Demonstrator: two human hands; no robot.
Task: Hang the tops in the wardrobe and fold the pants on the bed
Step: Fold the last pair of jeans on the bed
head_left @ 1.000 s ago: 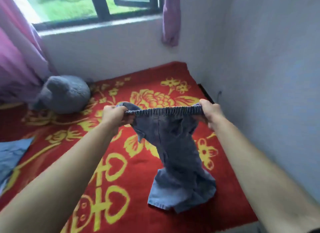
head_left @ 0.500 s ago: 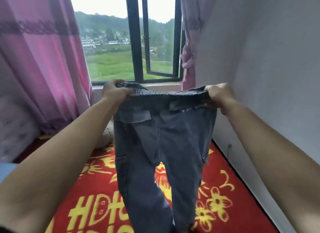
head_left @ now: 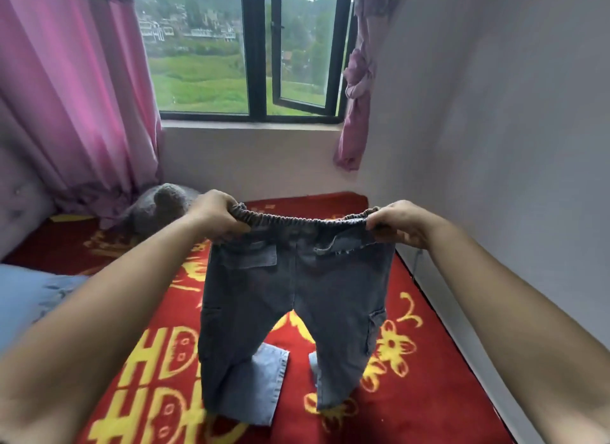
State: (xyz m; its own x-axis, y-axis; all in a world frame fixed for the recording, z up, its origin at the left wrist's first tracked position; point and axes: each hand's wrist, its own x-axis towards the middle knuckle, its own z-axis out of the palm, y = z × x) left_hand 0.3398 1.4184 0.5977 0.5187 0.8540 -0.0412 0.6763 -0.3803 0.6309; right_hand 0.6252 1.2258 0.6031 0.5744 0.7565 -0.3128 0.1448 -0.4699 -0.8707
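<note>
A pair of grey-blue denim pants [head_left: 293,298] hangs spread out in front of me above the bed. My left hand [head_left: 216,215] grips the left end of the elastic waistband and my right hand [head_left: 401,222] grips the right end. Both legs hang straight down, and their lower ends bend onto the red bedspread with yellow patterns [head_left: 429,361]. Back pockets and side cargo pockets face me.
A light blue garment [head_left: 29,298] lies on the bed at the left. A grey plush toy [head_left: 158,206] sits at the bed's far left corner under the pink curtain [head_left: 76,97]. A white wall [head_left: 495,146] runs along the bed's right side; the window [head_left: 254,63] is ahead.
The pants went from bunched on the bed to lifted high, and now hang lower with the leg ends touching the bedspread. The view tilted back down a little.
</note>
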